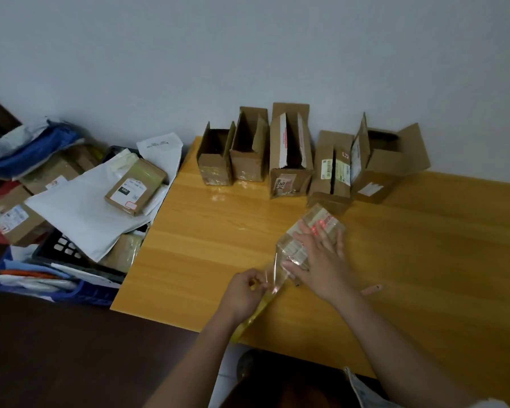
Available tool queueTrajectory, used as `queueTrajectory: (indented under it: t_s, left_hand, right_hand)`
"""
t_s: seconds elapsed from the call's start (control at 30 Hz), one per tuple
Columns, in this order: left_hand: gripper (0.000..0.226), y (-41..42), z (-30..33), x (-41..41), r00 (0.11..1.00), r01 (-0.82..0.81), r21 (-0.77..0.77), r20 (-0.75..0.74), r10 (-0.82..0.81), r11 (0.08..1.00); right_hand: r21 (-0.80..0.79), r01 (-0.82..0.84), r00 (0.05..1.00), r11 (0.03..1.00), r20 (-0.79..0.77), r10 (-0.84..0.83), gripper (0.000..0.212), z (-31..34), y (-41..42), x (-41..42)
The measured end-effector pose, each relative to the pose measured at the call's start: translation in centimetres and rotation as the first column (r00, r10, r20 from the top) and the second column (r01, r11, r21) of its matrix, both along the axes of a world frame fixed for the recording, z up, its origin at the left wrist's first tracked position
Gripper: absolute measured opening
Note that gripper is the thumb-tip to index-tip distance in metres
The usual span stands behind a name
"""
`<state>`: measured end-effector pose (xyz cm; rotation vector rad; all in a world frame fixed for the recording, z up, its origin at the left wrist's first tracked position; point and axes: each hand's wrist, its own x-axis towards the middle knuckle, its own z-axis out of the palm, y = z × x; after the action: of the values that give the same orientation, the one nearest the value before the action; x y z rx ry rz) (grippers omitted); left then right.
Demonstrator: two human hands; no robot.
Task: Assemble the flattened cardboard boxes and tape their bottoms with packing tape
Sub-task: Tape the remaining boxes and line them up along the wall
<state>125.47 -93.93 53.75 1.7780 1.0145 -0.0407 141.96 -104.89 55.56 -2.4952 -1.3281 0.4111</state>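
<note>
A small cardboard box [318, 222] lies on the wooden table [206, 248], its taped face up. My right hand [318, 257] presses flat on it with straight fingers. My left hand [245, 293] pinches a strip of clear packing tape [273, 273] that runs from the box's near end towards the table's front edge. A yellowish roll or strip [251, 318] shows below my left hand, partly hidden by it. Several assembled boxes [290, 160] stand open in a row along the wall.
A blue crate [50, 290] left of the table holds white mailer bags [80, 207], parcels and a labelled flat box [134, 187]. A small pinkish stick [371, 288] lies on the table right of my right wrist. The table's right half is bare wood.
</note>
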Motion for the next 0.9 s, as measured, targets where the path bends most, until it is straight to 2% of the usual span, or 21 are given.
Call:
queueTrajectory:
  t_s: [0.07, 0.17, 0.23, 0.27, 0.33, 0.37, 0.43, 0.47, 0.53, 0.6, 0.63, 0.67, 0.77, 0.9]
  left_hand:
    - [0.028, 0.2, -0.1, 0.2, 0.999, 0.010, 0.038, -0.038, -0.008, 0.999]
    - [0.005, 0.4, 0.1, 0.9, 0.992, 0.050, 0.031, -0.121, -0.046, 0.998]
    - [0.030, 0.5, 0.0, 1.4, 0.991, 0.062, 0.023, -0.122, -0.059, 0.998]
    - [0.035, 0.5, 0.0, 1.4, 0.993, 0.056, 0.018, -0.108, -0.054, 0.998]
    - [0.027, 0.4, 0.1, 1.4, 0.995, 0.063, 0.038, -0.084, -0.060, 0.997]
    - [0.020, 0.4, 0.2, 1.3, 0.996, 0.060, 0.039, -0.073, -0.057, 0.997]
    - [0.010, 0.4, 0.3, 1.1, 0.998, 0.037, 0.016, -0.043, -0.037, 0.999]
    - [0.007, 0.5, 0.2, 1.2, 1.000, 0.019, -0.001, -0.024, -0.019, 1.000]
    - [0.002, 0.4, 0.4, 1.5, 1.000, -0.006, -0.023, 0.019, 0.006, 1.000]
    - [0.007, 0.2, 0.4, 1.9, 0.999, -0.004, 0.014, 0.044, 0.003, 1.000]
    - [0.011, 0.1, 0.4, 2.0, 0.999, 0.008, 0.048, 0.046, -0.010, 0.999]
    - [0.015, 0.0, 0.3, 2.2, 0.999, 0.020, 0.078, 0.049, -0.023, 0.997]
    - [0.024, -0.3, -0.1, 2.2, 0.997, 0.040, 0.131, 0.060, -0.048, 0.991]
    - [0.023, -0.4, -0.5, 1.7, 0.996, 0.030, 0.172, 0.082, -0.045, 0.985]
  right_hand:
    - [0.062, 0.033, 0.999, 0.998, 0.035, -0.035, 0.066, -1.0, 0.1, -0.7]
    - [0.144, 0.074, 0.997, 0.987, -0.029, -0.070, 0.061, -1.4, 0.2, -0.9]
    - [0.182, 0.075, 0.994, 0.980, -0.091, -0.060, 0.060, -1.3, 0.1, -0.5]
    - [0.231, 0.094, 0.985, 0.968, -0.163, -0.057, 0.059, -1.1, -0.2, -0.3]
    - [0.403, 0.225, 0.938, 0.887, -0.334, -0.086, 0.053, -0.1, -1.3, -0.2]
    - [0.495, 0.321, 0.923, 0.807, -0.354, -0.151, 0.047, 0.2, -2.3, -0.2]
    - [0.597, 0.449, 0.890, 0.665, -0.236, -0.390, 0.031, -0.5, -4.8, -0.3]
    - [0.567, 0.499, 0.850, 0.655, -0.175, -0.497, 0.027, -1.5, -6.1, -0.2]
    - [0.339, 0.574, 0.807, 0.745, -0.082, -0.584, 0.034, -4.2, -8.6, 0.2]
    - [0.092, 0.533, 0.845, 0.841, -0.015, -0.534, 0.051, -7.0, -10.7, 0.3]
    - [0.026, 0.493, 0.870, 0.870, -0.003, -0.493, 0.057, -8.1, -11.4, 0.3]
    - [-0.017, 0.459, 0.888, 0.888, -0.002, -0.459, 0.056, -8.8, -11.8, 0.2]
    - [-0.069, 0.400, 0.916, 0.914, 0.006, -0.401, 0.031, -9.7, -12.2, -0.2]
    - [-0.136, 0.423, 0.906, 0.896, 0.061, -0.418, 0.021, -10.6, -12.8, -0.1]
